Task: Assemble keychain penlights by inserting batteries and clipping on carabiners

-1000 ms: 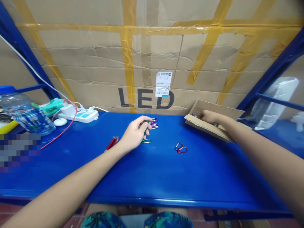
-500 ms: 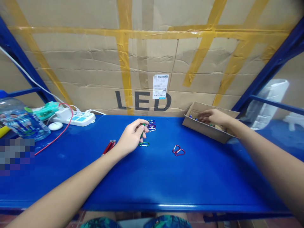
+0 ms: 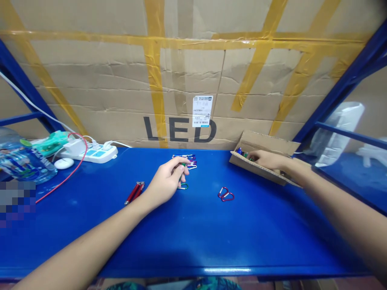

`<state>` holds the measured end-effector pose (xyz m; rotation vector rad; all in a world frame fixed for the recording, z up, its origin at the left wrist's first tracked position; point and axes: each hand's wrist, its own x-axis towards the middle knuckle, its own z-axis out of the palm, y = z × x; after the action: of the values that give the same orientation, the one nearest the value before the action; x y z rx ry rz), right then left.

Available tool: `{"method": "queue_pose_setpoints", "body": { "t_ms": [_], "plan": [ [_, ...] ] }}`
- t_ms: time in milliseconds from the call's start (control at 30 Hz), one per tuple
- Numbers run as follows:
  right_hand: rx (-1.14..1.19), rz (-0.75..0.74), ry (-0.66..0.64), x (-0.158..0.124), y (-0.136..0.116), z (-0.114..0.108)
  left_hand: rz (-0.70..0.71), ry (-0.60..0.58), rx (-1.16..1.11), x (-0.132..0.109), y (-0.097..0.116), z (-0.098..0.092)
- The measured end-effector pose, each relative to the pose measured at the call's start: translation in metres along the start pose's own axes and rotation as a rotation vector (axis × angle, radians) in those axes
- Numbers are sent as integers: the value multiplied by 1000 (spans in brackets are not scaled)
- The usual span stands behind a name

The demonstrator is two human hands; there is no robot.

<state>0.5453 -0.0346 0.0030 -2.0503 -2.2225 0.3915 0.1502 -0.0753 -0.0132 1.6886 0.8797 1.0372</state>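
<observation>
My left hand (image 3: 169, 177) is closed on a small green item (image 3: 183, 165) over the blue table (image 3: 193, 237). A green carabiner (image 3: 184, 186) lies just under its fingertips, and several blue and purple carabiners (image 3: 192, 162) lie behind it. My right hand (image 3: 266, 160) reaches into the open cardboard box (image 3: 256, 170); its fingertips are among small blue and green pieces, and what they hold is hidden. Two red carabiners (image 3: 226, 195) overlap on the table between the hands. Red metallic sticks (image 3: 135, 193) lie left of my left hand.
At the left stand a large plastic bottle (image 3: 26, 157) and a white power strip (image 3: 93, 154), with a red cable (image 3: 71, 179) beside them. A big taped carton (image 3: 121, 96) closes off the back. Blue frame bars rise on both sides.
The right hand has gone deeper into the cardboard box, its fingers lower among the pieces. My left hand keeps its grip. The whole view has shifted slightly, showing more of the red sticks.
</observation>
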Motion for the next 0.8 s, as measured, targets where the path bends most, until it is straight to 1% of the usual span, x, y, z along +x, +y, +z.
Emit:
{"method": "queue_pose_setpoints", "body": {
  "t_ms": [100, 167, 300, 433, 500, 567, 700, 767, 800],
  "plan": [
    [5, 52, 63, -13, -5, 10, -2, -31, 17, -3, 2, 2],
    [8, 42, 102, -20, -9, 15, -3, -42, 30, -5, 3, 3],
    [50, 60, 110, -28, -14, 16, -7, -47, 40, -6, 3, 3],
    [214, 27, 38, -28, -10, 6, -9, -39, 48, -5, 3, 3],
    [241, 22, 11, -28, -6, -3, -5, -32, 60, -4, 3, 3],
    [191, 37, 17, -29, 0, -13, 4, -32, 71, -4, 3, 3],
    [-30, 103, 110, -34, 8, -30, 0, -22, 69, -4, 4, 3],
    [-37, 63, 86, -36, 4, -29, -4, -14, 61, -5, 5, 4],
    [-12, 15, 58, -36, 0, -27, -8, -14, 61, -5, 5, 5]
  ]
}}
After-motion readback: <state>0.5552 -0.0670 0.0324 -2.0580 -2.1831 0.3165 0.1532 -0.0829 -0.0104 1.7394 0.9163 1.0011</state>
